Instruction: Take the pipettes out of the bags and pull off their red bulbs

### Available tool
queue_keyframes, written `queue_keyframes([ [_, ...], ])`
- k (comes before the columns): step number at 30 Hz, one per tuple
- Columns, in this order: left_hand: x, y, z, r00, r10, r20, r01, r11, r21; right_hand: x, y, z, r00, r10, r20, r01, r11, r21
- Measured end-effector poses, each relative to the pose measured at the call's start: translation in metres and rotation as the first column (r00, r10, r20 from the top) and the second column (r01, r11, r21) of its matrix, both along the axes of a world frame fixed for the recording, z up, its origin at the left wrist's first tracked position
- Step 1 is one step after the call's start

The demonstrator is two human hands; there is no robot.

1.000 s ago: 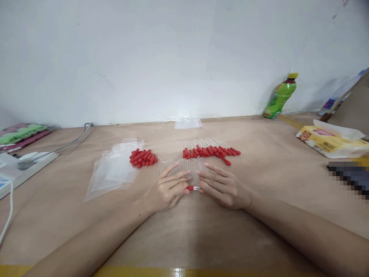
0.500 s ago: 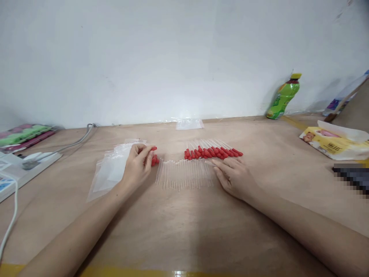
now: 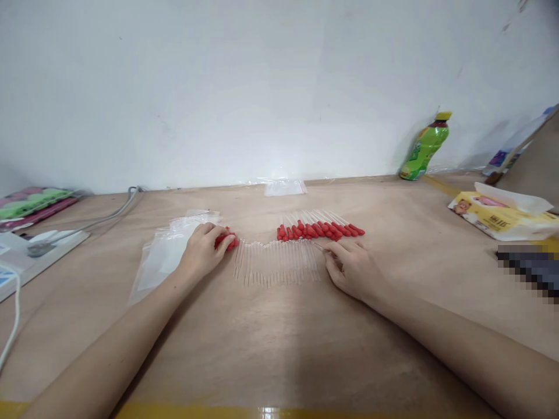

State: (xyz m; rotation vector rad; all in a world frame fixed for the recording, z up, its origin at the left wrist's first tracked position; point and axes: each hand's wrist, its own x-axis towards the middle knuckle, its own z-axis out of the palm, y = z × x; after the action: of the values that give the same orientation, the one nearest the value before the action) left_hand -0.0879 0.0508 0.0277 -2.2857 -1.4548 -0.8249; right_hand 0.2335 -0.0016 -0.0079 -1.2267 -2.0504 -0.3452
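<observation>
My left hand [image 3: 203,247] lies at a small pile of red rubber bulbs [image 3: 231,241], its thumb and fingers closed around some of them. My fingers partly hide the pile. Thumb and fingertips of my right hand [image 3: 351,265] pinch a thin clear glass tube [image 3: 318,245] at the right end of a row of bare glass dropper tubes [image 3: 275,262]. The row lies flat on the table between my hands, narrow tips towards me. Just behind it are several droppers with red bulbs fitted [image 3: 321,231], their glass ends pointing towards the wall.
Clear zip bags [image 3: 152,265] lie under and beside my left forearm, and another bag [image 3: 286,187] is by the wall. A power strip [image 3: 48,256] with cables stands left. To the right are a green bottle [image 3: 425,148], a tissue pack [image 3: 502,215] and a dark pixelated object [image 3: 526,270].
My left hand has lowered from above the pile, where it held up one red bulb, onto the pile. The right hand has barely moved and its pinched glass tube now shows. The view shifted slightly.
</observation>
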Motion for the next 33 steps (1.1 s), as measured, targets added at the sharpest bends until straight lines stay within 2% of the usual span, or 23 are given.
queue_keyframes([
  [3, 0.000, -0.001, 0.003, 1.000, 0.012, 0.004, -0.012, 0.999, 0.038, -0.002, -0.001, -0.001, 0.999, 0.026, 0.022, -0.026, 1.000, 0.001],
  [8, 0.001, -0.001, 0.012, 0.993, 0.099, 0.064, -0.109, 0.978, 0.179, -0.005, -0.002, -0.002, 0.999, 0.038, 0.032, -0.038, 0.999, 0.012],
  [14, 0.015, -0.004, 0.016, 0.998, 0.017, 0.055, -0.027, 0.982, 0.186, -0.005, -0.005, 0.000, 0.996, 0.048, 0.075, -0.045, 0.998, -0.052],
  [18, 0.046, -0.003, 0.019, 0.996, -0.091, 0.015, 0.090, 0.995, 0.046, -0.005, -0.006, 0.001, 0.995, 0.055, 0.084, -0.050, 0.997, -0.067],
  [20, 0.068, 0.002, 0.020, 0.988, -0.154, 0.014, 0.154, 0.987, -0.053, -0.006, -0.005, 0.001, 0.995, 0.058, 0.082, -0.053, 0.996, -0.067],
  [22, 0.090, 0.009, 0.021, 0.985, -0.167, 0.042, 0.172, 0.974, -0.149, -0.006, -0.005, 0.001, 0.995, 0.061, 0.076, -0.056, 0.997, -0.059],
  [24, 0.112, 0.019, 0.022, 0.989, -0.139, 0.058, 0.149, 0.961, -0.233, -0.005, -0.004, 0.000, 0.996, 0.056, 0.063, -0.053, 0.997, -0.051],
  [28, 0.145, 0.034, 0.021, 0.995, 0.019, 0.096, 0.020, 0.921, -0.389, -0.004, -0.003, 0.000, 0.998, 0.040, 0.042, -0.038, 0.998, -0.044],
  [33, 0.162, 0.042, 0.017, 0.990, 0.091, 0.108, -0.036, 0.903, -0.429, -0.004, -0.001, 0.000, 0.999, 0.046, 0.014, -0.045, 0.998, -0.034],
])
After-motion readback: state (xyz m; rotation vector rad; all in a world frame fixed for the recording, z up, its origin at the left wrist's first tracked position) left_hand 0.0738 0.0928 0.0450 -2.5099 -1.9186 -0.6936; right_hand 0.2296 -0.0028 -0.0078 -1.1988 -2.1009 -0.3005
